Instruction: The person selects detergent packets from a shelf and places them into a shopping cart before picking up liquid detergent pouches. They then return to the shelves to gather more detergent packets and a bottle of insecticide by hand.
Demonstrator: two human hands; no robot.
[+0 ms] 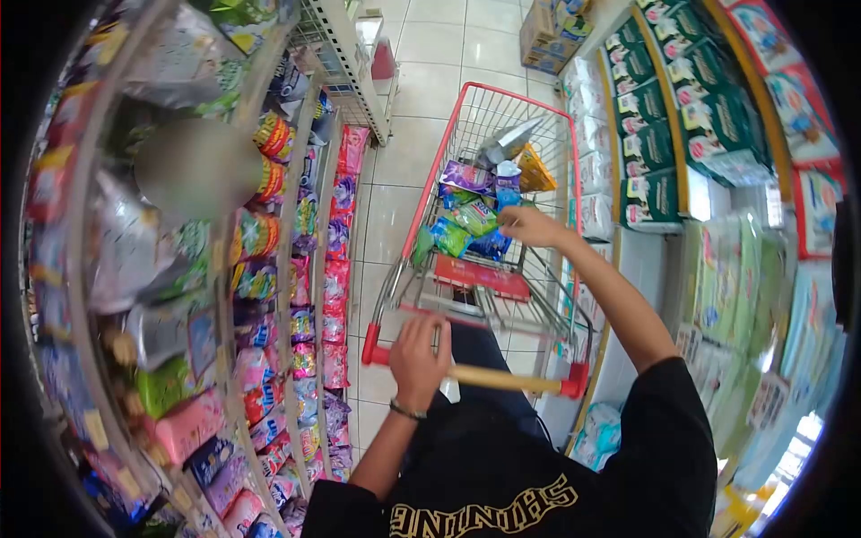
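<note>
A shopping cart (465, 87) with red trim stands before me in the aisle. My left hand (421, 354) is closed round its handle (502, 378), near the red left end. Over the basket reaches my right hand (534, 226), fingers curled together at the edge of the packets; what they hold, if anything, is hidden. Close to those fingertips lies a green packet (475, 216), with a blue packet (491, 244) below the hand. Purple (466, 177) and yellow-orange (536, 170) packs and a grey pack (504, 145) lie farther forward. A red panel (482, 277) crosses the cart's near side.
Shelves of colourful pouches (334, 296) line the left side. Dark green packs (653, 197) and white packs (592, 215) fill the right shelves. A cardboard box (554, 36) sits ahead on the right. Tiled floor (408, 152) runs along the cart's left.
</note>
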